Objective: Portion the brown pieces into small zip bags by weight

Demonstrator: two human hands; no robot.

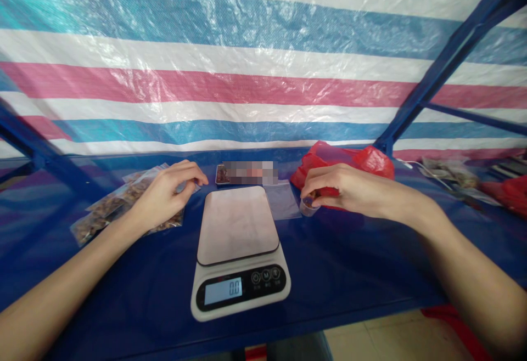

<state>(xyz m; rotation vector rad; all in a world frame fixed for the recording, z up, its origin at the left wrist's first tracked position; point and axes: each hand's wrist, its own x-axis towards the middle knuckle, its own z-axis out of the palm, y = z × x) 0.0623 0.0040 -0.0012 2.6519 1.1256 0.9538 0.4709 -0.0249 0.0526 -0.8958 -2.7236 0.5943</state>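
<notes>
My left hand (175, 188) is over a pile of small clear zip bags (107, 204) with brown pieces inside, left of the scale. Its thumb and fingers are closed on a bit of clear plastic that looks like a bag's edge. On the other side, my right hand (335, 185) grips a small clear plastic cup (309, 208) by its rim, with the fingertips partly inside; its contents are mostly hidden. Between the hands stands a white kitchen scale (237, 226) with a bare platform, its display reading 0.0. A flat clear bag (282, 201) lies beside the scale.
A red plastic bag (349, 161) sits behind my right hand. Behind the scale lies a dark-edged flat item (222, 174), partly blurred out. More packets (448, 173) lie at the right on the blue table (349, 270). Blue metal posts (436, 75) and a striped sheet (230, 84) bound the back.
</notes>
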